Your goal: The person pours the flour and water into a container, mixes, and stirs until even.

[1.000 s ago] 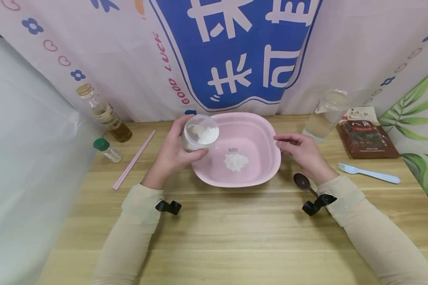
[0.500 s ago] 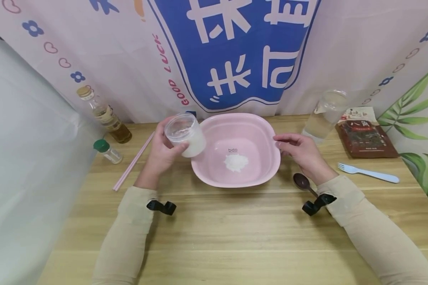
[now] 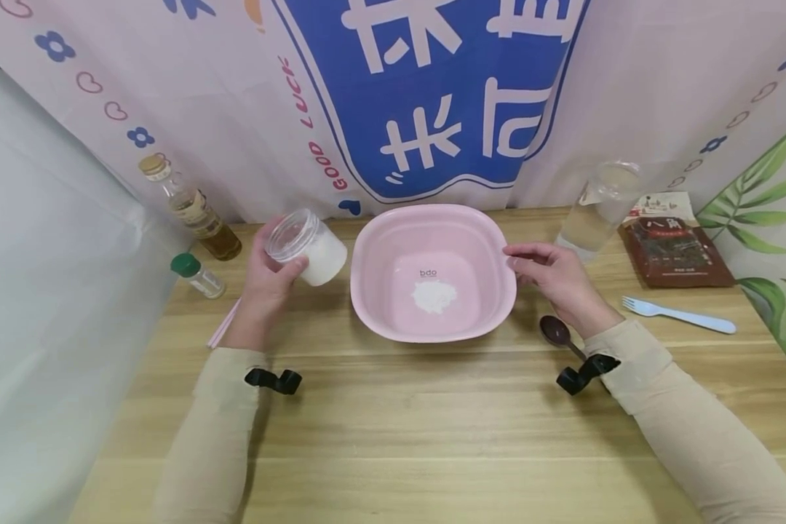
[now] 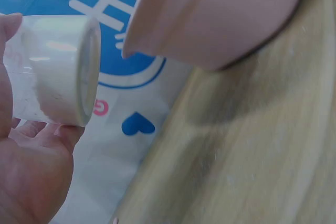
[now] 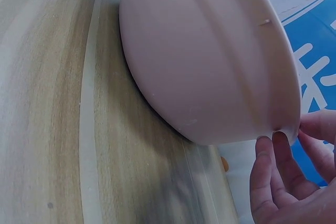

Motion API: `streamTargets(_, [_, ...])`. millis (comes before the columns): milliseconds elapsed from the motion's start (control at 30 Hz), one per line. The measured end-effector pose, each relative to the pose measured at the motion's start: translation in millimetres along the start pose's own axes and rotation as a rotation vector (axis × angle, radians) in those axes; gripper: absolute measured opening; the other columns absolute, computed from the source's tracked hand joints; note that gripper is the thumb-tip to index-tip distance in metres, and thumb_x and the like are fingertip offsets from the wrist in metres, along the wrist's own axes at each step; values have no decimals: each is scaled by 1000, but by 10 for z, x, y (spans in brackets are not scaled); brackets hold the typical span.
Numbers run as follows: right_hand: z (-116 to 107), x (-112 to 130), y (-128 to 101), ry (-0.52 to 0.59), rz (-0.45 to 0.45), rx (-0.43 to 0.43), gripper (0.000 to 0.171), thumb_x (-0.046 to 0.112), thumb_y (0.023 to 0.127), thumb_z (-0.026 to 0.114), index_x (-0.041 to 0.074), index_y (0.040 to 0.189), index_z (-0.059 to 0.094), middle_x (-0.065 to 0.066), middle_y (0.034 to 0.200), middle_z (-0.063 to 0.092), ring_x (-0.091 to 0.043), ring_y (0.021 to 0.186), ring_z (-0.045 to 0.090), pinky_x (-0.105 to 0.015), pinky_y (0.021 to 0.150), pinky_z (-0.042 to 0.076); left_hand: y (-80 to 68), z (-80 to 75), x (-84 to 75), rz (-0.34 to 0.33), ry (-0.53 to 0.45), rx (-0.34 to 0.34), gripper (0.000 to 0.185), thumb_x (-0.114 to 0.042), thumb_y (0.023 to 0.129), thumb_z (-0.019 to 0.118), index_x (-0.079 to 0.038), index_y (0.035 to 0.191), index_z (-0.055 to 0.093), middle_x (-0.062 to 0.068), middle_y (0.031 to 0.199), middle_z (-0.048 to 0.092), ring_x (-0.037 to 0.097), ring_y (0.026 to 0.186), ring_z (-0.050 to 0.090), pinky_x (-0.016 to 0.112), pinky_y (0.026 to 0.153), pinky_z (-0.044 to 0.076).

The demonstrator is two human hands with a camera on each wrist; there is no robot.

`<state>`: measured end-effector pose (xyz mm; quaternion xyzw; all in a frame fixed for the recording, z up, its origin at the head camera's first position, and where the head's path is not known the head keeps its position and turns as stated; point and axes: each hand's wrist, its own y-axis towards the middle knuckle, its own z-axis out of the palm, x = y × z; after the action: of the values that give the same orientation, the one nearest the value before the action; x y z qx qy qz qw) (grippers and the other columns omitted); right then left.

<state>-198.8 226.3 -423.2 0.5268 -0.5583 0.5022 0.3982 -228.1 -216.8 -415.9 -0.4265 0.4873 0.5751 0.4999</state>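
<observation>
My left hand (image 3: 266, 287) grips a clear jar (image 3: 325, 256) of white powder, raised and tilted to the left of the pink basin (image 3: 393, 229). Thumb and fingers wrap the jar's mouth end; its base points toward the basin, as the left wrist view shows on the jar (image 4: 60, 72). A small heap of white powder (image 3: 434, 297) lies on the basin's floor, below the "bdo" print. At the basin's right rim, my right hand (image 3: 559, 280) pinches the edge. The right wrist view has fingertips (image 5: 264, 145) beneath the rim and others over it.
To the left stand a corked bottle (image 3: 203, 222) and a green-capped shaker (image 3: 198, 276); pink chopsticks (image 3: 221, 331) lie partly behind the left hand. On the right are a clear water pitcher (image 3: 589, 218), a brown packet (image 3: 677, 251), a blue fork (image 3: 684, 318) and a dark spoon (image 3: 554, 331).
My left hand has carried the jar leftward, from over the basin's left rim to beside it, turning its mouth away from the basin. The right hand keeps its place on the rim.
</observation>
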Motion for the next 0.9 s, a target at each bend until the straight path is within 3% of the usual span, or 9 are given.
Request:
streamTargets(133, [-4, 2, -4, 4, -2, -6, 40, 15, 108, 65, -7, 142, 63, 17, 108, 72, -3, 92, 71, -26, 86, 63, -14, -84, 21, -19, 117, 5, 79, 20, 90, 60, -8, 159, 34, -3, 141, 55, 12, 127, 57, 19, 105, 52])
streamTargets(267, [1, -10, -4, 20, -14, -7, 40, 14, 108, 65, -9, 141, 63, 17, 107, 73, -2, 92, 71, -26, 85, 63, 10, -162, 67, -30, 175, -2, 78, 19, 89, 65, -8, 156, 33, -2, 144, 52, 14, 131, 55, 18, 110, 48])
streamTargets(467, [3, -12, -7, 24, -14, -2, 40, 14, 108, 66, -9, 141, 63, 17, 108, 73, -3, 92, 71, -26, 85, 63, 61, -317, 123, -86, 358, -17, 86, 6, 91, 77, -6, 160, 27, 12, 160, 40, 29, 150, 45, 39, 128, 38])
streamTargets(600, [-4, -8, -14, 19, -1, -5, 41, 15, 108, 66, -8, 141, 64, 17, 108, 73, -3, 92, 71, -24, 84, 62, 104, -410, 162, -136, 440, -7, 94, -2, 92, 80, -8, 163, 20, 18, 167, 33, 36, 155, 40, 49, 129, 36])
streamTargets(900, [1, 11, -6, 35, -6, -4, 40, 14, 107, 67, -9, 140, 64, 17, 107, 74, -4, 90, 72, -25, 84, 63, 177, -536, 238, -205, 548, -10, 100, -8, 91, 85, -8, 165, 17, 22, 171, 29, 39, 158, 36, 52, 131, 33])
